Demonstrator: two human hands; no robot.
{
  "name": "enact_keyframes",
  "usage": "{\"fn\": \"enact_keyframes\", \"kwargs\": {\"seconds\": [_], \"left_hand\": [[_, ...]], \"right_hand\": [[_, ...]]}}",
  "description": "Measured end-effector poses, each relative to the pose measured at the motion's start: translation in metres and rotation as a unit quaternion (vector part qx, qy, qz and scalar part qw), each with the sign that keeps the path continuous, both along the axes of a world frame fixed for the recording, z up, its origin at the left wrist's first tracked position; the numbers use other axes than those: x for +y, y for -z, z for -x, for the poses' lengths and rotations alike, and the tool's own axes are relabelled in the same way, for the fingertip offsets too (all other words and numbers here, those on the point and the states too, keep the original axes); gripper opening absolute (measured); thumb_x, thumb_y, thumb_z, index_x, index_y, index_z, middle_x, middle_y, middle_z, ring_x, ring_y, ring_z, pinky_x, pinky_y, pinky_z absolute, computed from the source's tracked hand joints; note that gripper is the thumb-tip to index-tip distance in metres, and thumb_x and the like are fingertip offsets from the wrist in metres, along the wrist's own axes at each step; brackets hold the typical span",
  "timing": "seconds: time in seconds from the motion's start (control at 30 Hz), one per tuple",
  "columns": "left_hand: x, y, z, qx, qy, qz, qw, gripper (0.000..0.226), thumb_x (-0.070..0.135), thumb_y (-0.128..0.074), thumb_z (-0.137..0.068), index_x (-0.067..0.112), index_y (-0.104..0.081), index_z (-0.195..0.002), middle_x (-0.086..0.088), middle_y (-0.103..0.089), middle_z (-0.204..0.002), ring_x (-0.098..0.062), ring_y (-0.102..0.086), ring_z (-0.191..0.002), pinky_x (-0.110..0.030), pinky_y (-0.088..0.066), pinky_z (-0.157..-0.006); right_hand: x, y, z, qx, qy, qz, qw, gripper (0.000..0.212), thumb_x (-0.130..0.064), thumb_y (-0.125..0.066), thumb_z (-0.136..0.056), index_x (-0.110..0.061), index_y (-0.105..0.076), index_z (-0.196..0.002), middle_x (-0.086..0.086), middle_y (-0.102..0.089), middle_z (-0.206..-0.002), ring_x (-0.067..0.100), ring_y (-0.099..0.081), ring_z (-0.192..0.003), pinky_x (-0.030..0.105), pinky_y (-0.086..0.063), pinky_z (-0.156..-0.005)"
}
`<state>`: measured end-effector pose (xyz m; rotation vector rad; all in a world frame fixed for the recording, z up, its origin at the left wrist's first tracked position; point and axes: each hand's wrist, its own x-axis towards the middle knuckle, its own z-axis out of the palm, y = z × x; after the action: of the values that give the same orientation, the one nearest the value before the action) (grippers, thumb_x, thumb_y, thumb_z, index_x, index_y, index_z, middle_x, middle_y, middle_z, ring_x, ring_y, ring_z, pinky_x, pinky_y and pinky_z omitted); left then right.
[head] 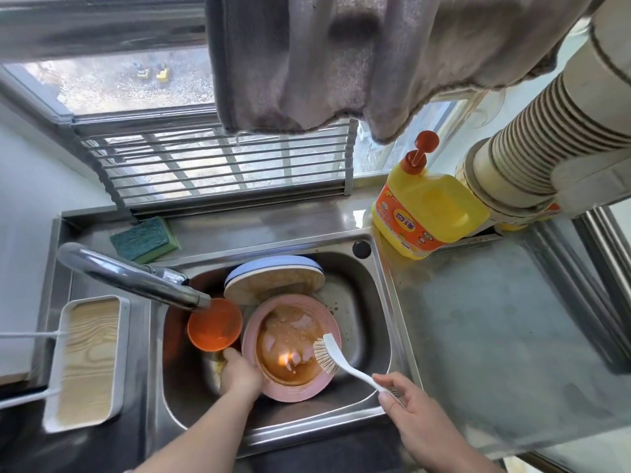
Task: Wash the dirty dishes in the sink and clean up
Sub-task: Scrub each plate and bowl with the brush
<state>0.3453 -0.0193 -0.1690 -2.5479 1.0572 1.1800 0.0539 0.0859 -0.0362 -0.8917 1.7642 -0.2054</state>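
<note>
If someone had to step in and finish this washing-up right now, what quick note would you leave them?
Left hand: gripping the near-left rim of the pink plate in the sink.
Right hand: holding the white dish brush, bristles at the plate's right side.
Done: nothing looks clean yet; the pink plate holds brown, greasy water.
Left: scrub and rinse the pink plate, the orange bowl under the faucet, and the blue and cream plates leaning at the back. Sponge and yellow detergent bottle are on the ledge behind.
</note>
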Motion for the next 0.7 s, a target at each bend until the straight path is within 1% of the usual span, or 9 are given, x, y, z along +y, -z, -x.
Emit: {"fn": "enact_keyframes", "kwargs": {"seconds": [0.07, 0.17, 0.27, 0.3, 0.37, 0.43, 0.53, 0.63, 0.7], "left_hand": [[-0.001, 0.003, -0.002, 0.012, -0.002, -0.008, 1.0, 0.02, 0.027, -0.051, -0.104, 0.011, -0.052, -0.115, -0.018, -0.064, -0.119, -0.034, -0.059, -0.099, -0.038, -0.043, -0.085], [-0.005, 0.0, -0.01, 0.014, 0.01, 0.005, 1.0, 0.025, 0.022, -0.036, -0.11, 0.013, -0.057, -0.099, -0.017, -0.063, -0.111, -0.029, -0.052, -0.089, -0.037, -0.04, -0.085], [-0.011, -0.008, -0.017, -0.003, 0.031, -0.009, 0.999, 0.014, 0.015, -0.043, -0.103, 0.014, -0.054, -0.096, -0.015, -0.065, -0.106, -0.03, -0.06, -0.086, -0.039, -0.051, -0.083], [-0.013, -0.011, -0.017, -0.008, 0.043, -0.015, 0.999, 0.006, 0.013, -0.048, -0.1, 0.014, -0.053, -0.098, -0.015, -0.066, -0.105, -0.03, -0.063, -0.086, -0.04, -0.054, -0.08], [-0.015, -0.013, -0.017, -0.009, 0.064, -0.041, 0.997, 0.01, 0.014, -0.054, -0.096, 0.013, -0.055, -0.106, -0.013, -0.066, -0.102, -0.03, -0.066, -0.088, -0.041, -0.058, -0.079], [-0.017, -0.024, -0.014, 0.011, 0.065, -0.049, 0.997, 0.009, 0.017, -0.058, -0.097, 0.011, -0.058, -0.103, -0.009, -0.064, -0.096, -0.027, -0.065, -0.086, -0.038, -0.058, -0.077], [-0.023, -0.038, -0.008, 0.04, 0.033, -0.036, 0.998, 0.018, 0.024, -0.059, -0.097, 0.011, -0.064, -0.109, -0.007, -0.064, -0.096, -0.024, -0.063, -0.083, -0.035, -0.056, -0.074], [-0.025, -0.033, -0.011, 0.142, -0.091, 0.006, 0.986, 0.046, 0.028, -0.059, -0.09, 0.024, -0.056, -0.136, -0.009, -0.067, -0.125, -0.031, -0.065, -0.107, -0.039, -0.06, -0.082], [-0.025, -0.029, -0.018, 0.214, -0.146, 0.028, 0.966, 0.051, 0.031, -0.06, -0.083, 0.037, -0.054, -0.133, -0.008, -0.068, -0.126, -0.033, -0.066, -0.109, -0.052, -0.06, -0.09]], "right_hand": [[-0.001, 0.0, -0.001, 0.002, 0.003, 0.006, 1.0, 0.022, -0.038, -0.061, -0.102, -0.057, -0.064, -0.111, -0.031, -0.07, -0.106, -0.008, -0.064, -0.101, 0.01, -0.044, -0.087], [-0.002, -0.003, -0.004, 0.0, 0.006, 0.008, 1.0, 0.021, -0.036, -0.06, -0.103, -0.055, -0.064, -0.11, -0.021, -0.073, -0.103, -0.002, -0.066, -0.098, 0.007, -0.043, -0.082], [-0.006, -0.009, -0.008, -0.006, 0.007, 0.014, 1.0, 0.02, -0.036, -0.06, -0.103, -0.054, -0.064, -0.109, -0.025, -0.071, -0.098, -0.004, -0.065, -0.094, 0.008, -0.043, -0.082], [-0.008, -0.012, -0.01, -0.007, 0.005, 0.017, 1.0, 0.02, -0.036, -0.06, -0.103, -0.054, -0.063, -0.11, -0.026, -0.07, -0.098, -0.005, -0.064, -0.093, 0.007, -0.043, -0.081], [-0.011, -0.015, -0.011, -0.007, 0.004, 0.026, 1.0, 0.019, -0.035, -0.059, -0.104, -0.053, -0.063, -0.11, -0.02, -0.071, -0.094, -0.006, -0.062, -0.088, 0.006, -0.042, -0.078], [-0.013, -0.019, -0.013, -0.008, 0.005, 0.037, 0.999, 0.019, -0.034, -0.058, -0.104, -0.051, -0.064, -0.109, -0.014, -0.069, -0.086, -0.005, -0.06, -0.08, 0.006, -0.042, -0.075], [-0.014, -0.022, -0.013, -0.002, 0.018, 0.044, 0.999, 0.019, -0.033, -0.058, -0.104, -0.051, -0.065, -0.108, -0.022, -0.066, -0.08, -0.002, -0.059, -0.078, 0.01, -0.043, -0.076], [-0.017, -0.024, -0.011, 0.01, 0.027, 0.043, 0.999, 0.019, -0.035, -0.058, -0.103, -0.053, -0.065, -0.107, -0.026, -0.069, -0.087, 0.0, -0.063, -0.084, 0.02, -0.048, -0.085], [-0.019, -0.027, -0.009, 0.016, 0.02, 0.052, 0.998, 0.02, -0.035, -0.058, -0.103, -0.053, -0.065, -0.108, -0.026, -0.069, -0.084, -0.002, -0.063, -0.08, 0.025, -0.049, -0.086]]}}
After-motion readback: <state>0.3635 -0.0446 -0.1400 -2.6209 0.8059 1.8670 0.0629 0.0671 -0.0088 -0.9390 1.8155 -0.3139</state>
